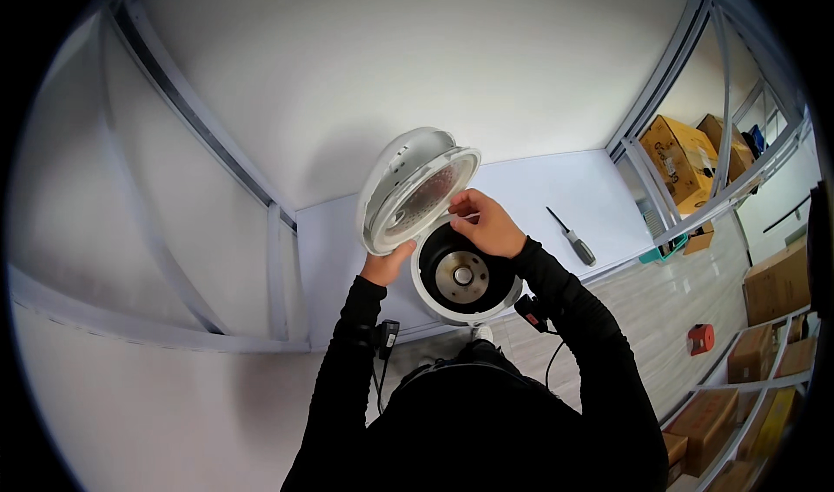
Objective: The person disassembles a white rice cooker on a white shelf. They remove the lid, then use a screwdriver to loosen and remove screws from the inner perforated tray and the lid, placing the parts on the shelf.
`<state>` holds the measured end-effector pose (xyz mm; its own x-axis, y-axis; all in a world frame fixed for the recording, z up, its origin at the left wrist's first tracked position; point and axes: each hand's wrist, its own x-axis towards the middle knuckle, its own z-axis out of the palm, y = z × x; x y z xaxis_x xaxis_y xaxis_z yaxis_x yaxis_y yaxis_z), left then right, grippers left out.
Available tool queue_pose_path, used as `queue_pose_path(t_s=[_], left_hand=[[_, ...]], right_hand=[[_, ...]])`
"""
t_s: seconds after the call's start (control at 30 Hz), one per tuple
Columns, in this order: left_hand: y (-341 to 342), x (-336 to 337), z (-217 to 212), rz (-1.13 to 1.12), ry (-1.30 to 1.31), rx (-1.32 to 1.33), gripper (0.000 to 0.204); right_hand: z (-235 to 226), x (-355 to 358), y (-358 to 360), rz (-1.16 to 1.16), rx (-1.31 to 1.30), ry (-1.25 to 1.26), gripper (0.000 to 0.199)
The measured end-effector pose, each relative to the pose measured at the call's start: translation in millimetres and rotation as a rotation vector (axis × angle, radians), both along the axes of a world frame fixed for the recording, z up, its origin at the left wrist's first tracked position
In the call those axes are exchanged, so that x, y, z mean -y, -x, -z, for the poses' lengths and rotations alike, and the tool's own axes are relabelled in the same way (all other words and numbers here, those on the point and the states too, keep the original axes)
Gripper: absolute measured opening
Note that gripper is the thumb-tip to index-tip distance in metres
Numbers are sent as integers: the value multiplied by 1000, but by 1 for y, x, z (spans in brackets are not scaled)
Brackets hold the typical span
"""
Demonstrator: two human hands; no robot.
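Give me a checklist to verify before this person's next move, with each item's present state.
1. Lid raised: ok, open.
2. Left hand at lid's edge: ok; firmness of its grip: cannot tell.
3. Right hand touching lid: cannot tell; its fingers overlap the lid's edge in view.
4. Metal plate inside the appliance uncovered: ok.
5. Screwdriver apart from both hands: ok, on the table, to the right.
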<state>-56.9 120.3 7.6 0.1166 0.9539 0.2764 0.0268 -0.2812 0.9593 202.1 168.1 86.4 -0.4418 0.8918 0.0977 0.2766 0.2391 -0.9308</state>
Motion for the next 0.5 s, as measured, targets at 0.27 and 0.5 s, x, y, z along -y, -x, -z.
queue_pose_path(t_s=[0.27,0.5], left_hand=[[-12,2,-8,-121,-1,22,46],[-39,18,-8,-303,62,231,42]], right_hand=[[5,-25,-15,50,-62,52,37],[2,-51,1,-84,-100,-64,49]])
